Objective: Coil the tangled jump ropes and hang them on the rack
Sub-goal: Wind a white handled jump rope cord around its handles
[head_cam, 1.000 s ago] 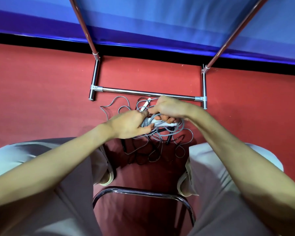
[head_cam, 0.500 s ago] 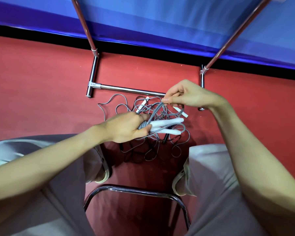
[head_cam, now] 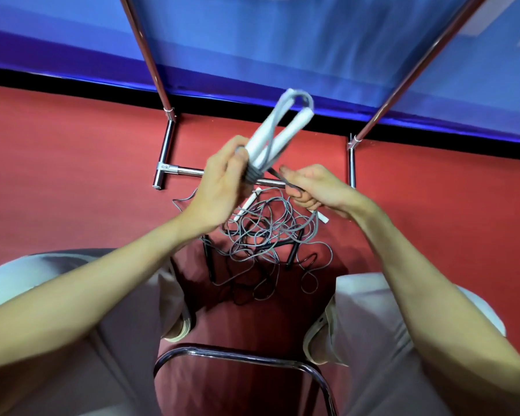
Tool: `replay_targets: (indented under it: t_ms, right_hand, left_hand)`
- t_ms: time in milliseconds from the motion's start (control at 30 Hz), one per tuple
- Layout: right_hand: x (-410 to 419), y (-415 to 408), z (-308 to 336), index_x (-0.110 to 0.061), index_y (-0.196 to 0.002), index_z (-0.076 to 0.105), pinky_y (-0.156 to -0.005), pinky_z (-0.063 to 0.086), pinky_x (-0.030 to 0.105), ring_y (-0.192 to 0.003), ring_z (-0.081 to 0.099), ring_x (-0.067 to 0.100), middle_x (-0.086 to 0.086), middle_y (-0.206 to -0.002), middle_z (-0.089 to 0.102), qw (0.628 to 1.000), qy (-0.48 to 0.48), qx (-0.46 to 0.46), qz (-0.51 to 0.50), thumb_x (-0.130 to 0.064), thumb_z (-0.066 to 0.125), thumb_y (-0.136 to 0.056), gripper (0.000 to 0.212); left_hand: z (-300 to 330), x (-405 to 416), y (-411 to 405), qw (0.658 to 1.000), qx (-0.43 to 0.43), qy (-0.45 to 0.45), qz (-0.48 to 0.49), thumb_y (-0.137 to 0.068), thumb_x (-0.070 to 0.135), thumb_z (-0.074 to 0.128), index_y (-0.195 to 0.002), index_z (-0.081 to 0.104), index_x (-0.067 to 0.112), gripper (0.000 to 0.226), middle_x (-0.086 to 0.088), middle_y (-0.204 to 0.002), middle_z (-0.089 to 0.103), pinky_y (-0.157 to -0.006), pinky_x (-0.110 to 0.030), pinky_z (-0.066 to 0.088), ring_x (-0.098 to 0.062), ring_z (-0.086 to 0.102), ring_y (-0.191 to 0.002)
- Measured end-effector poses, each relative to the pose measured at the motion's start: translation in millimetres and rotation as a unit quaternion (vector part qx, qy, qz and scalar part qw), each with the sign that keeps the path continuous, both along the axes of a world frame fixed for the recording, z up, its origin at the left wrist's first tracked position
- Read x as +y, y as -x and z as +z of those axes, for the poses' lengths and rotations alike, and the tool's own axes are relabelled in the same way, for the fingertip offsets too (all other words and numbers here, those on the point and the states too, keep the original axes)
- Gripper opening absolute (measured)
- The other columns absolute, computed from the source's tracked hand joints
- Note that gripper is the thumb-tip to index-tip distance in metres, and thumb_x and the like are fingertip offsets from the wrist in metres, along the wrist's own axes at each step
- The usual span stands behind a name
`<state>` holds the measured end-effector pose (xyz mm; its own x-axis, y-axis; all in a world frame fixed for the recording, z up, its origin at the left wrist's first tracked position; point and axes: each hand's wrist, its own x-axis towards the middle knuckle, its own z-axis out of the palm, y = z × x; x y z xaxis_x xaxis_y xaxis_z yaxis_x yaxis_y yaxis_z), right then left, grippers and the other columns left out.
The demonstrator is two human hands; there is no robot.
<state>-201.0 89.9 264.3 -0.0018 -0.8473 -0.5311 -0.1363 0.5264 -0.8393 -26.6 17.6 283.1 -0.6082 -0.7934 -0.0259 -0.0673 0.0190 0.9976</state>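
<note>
The left hand [head_cam: 219, 190] grips a coiled grey rope with white handles [head_cam: 278, 135] above the rope pile [head_cam: 267, 238]. The right hand [head_cam: 315, 187] pinches its grey cord.

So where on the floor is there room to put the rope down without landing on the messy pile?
The red floor left of the rack's base bar is bare, and so is the stretch right of the rack's right foot. Between the knees it is crowded: the tangled ropes fill the floor up to the base bar.
</note>
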Motion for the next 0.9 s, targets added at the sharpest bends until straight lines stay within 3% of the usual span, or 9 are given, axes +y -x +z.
replay_targets:
  t_ms: [67,167,267,400,500,633,700,800,900]
  right_hand:
    - [-1.0,-0.6,3.5,-0.011,-0.065,0.047,-0.037,0.017,0.015,-0.037,0.02,0.005,-0.008,-0.041,0.028,1.0,0.021,0.01,-0.011,-0.035,0.04,-0.103,0.046]
    - [-3.0,-1.7,7.7,-0.008,-0.087,0.055,-0.038,0.023,0.016,-0.036,0.03,0.005,-0.007,-0.042,0.042,0.995,0.068,0.063,-0.022,-0.028,0.054,-0.098,0.023]
    - [-3.4,-5.7,1.7,-0.009,-0.084,0.059,-0.048,0.031,0.023,-0.046,0.038,0.007,-0.004,-0.052,0.05,0.976,0.124,0.175,0.028,-0.02,0.071,-0.087,0.017]
    - [-2.0,-3.9,-5.9,-0.021,-0.067,0.059,-0.058,0.032,0.03,-0.05,0.038,0.009,-0.008,-0.051,0.041,0.951,0.087,0.289,0.065,-0.032,0.06,-0.094,0.029]
    - [1.6,-9.7,3.4,-0.02,-0.082,0.061,-0.055,0.03,0.029,-0.048,0.036,0.002,-0.011,-0.05,0.039,0.948,0.128,0.29,0.04,-0.033,0.055,-0.097,0.021]
    - [6.9,-24.9,18.9,-0.016,-0.084,0.063,-0.067,0.044,0.035,-0.068,0.055,0.02,-0.005,-0.069,0.06,0.918,0.172,0.339,0.109,-0.032,0.05,-0.098,0.026]
    - [7.9,-27.8,22.0,-0.017,-0.078,0.06,-0.067,0.043,0.034,-0.068,0.052,0.022,-0.006,-0.066,0.056,0.918,0.184,0.326,0.132,-0.031,0.05,-0.098,0.027]
    - [6.9,-24.7,19.4,-0.018,-0.075,0.058,-0.063,0.038,0.034,-0.06,0.044,0.018,-0.01,-0.059,0.046,0.923,0.203,0.301,0.127,-0.029,0.05,-0.098,0.027]
    - [5.6,-16.5,14.8,-0.014,-0.074,0.059,-0.065,0.043,0.037,-0.063,0.048,0.02,-0.005,-0.063,0.053,0.924,0.197,0.308,0.113,-0.032,0.048,-0.097,0.031]
  left_hand:
    - [-1.7,-8.0,1.7,0.998,-0.007,-0.019,0.055,-0.101,0.018,0.031,-0.077,0.042,0.02,0.026,0.01,-0.045,0.039,-0.04,-0.014,0.029,-0.002,0.036,-0.037]
    - [-15.8,-17.0,0.5,0.996,-0.014,-0.024,0.089,-0.102,0.006,0.025,-0.071,0.026,0.019,0.033,0.014,-0.043,0.03,-0.036,-0.013,0.023,-0.003,0.026,-0.034]
    - [-27.6,-20.7,-2.8,0.992,-0.035,-0.021,0.12,-0.1,0.003,0.028,-0.069,0.024,0.019,0.034,0.015,-0.045,0.03,-0.037,-0.015,0.024,-0.002,0.026,-0.036]
    - [-30.0,-50.6,-14.6,0.958,-0.147,0.102,0.222,-0.093,-0.004,0.038,-0.065,0.025,0.022,0.041,0.007,-0.063,0.03,-0.051,-0.021,0.025,-0.003,0.028,-0.05]
    - [-35.4,-61.9,-21.0,0.947,-0.175,0.126,0.239,-0.097,0.009,0.036,-0.066,0.025,0.023,0.035,0.006,-0.063,0.03,-0.053,-0.023,0.027,-0.007,0.029,-0.052]
    - [-58.8,-49.5,-27.5,0.931,-0.289,0.188,0.121,-0.095,0.034,0.034,-0.08,0.036,0.012,0.026,-0.007,-0.065,0.042,-0.06,-0.039,0.026,-0.027,0.035,-0.064]
    - [-69.1,-41.5,-30.7,0.909,-0.347,0.227,0.03,-0.096,0.042,0.033,-0.089,0.039,0.01,0.033,-0.016,-0.067,0.05,-0.058,-0.042,0.031,-0.036,0.043,-0.063]
    - [-77.4,-29.5,-31.8,0.89,-0.361,0.257,-0.104,-0.093,0.054,0.026,-0.097,0.042,0.01,0.047,-0.02,-0.071,0.059,-0.061,-0.047,0.042,-0.039,0.053,-0.066]
    - [-79.9,-17.2,-32.7,0.881,-0.331,0.248,-0.228,-0.085,0.064,0.019,-0.095,0.04,0.015,0.054,-0.016,-0.065,0.056,-0.06,-0.045,0.042,-0.036,0.05,-0.061]
